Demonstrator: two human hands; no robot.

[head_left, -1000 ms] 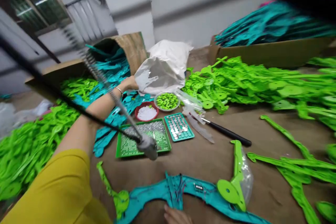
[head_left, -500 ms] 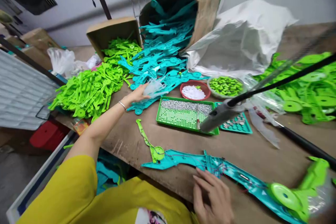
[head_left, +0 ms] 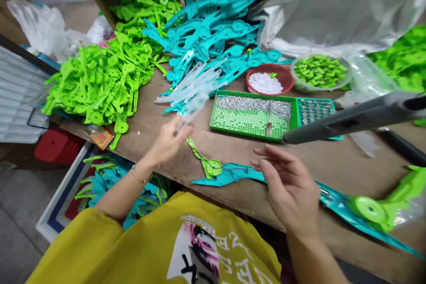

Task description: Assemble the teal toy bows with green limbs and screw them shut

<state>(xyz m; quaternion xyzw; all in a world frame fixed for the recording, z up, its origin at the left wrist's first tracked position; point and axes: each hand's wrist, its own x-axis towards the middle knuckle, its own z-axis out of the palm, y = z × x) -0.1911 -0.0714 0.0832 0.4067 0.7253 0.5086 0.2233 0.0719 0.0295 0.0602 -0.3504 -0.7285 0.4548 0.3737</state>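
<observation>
My left hand (head_left: 169,141) is closed on a clear plastic strip (head_left: 195,107), slightly blurred, raised over the table's near left part. Behind it lies a loose pile of similar translucent strips (head_left: 203,77). My right hand (head_left: 291,188), fingers apart and holding nothing, is over a long blue plastic part (head_left: 238,173) and hides its middle. Joined to that part's left end is a small green arm with a round disc (head_left: 213,167). At the right end sits a larger green piece with a round hub (head_left: 369,208).
A green tray (head_left: 239,126) holds small metal pieces and a screwdriver (head_left: 269,126). Beyond are a red basket (head_left: 289,84) of white bits and a bowl (head_left: 346,75) of green pieces. Green parts (head_left: 100,75) heap at left. A grey tool (head_left: 333,120) juts in from the right.
My left hand has come back from the pile toward me, now with a clear strip. My right hand has lifted and opened above the blue part. The view has tilted down.
</observation>
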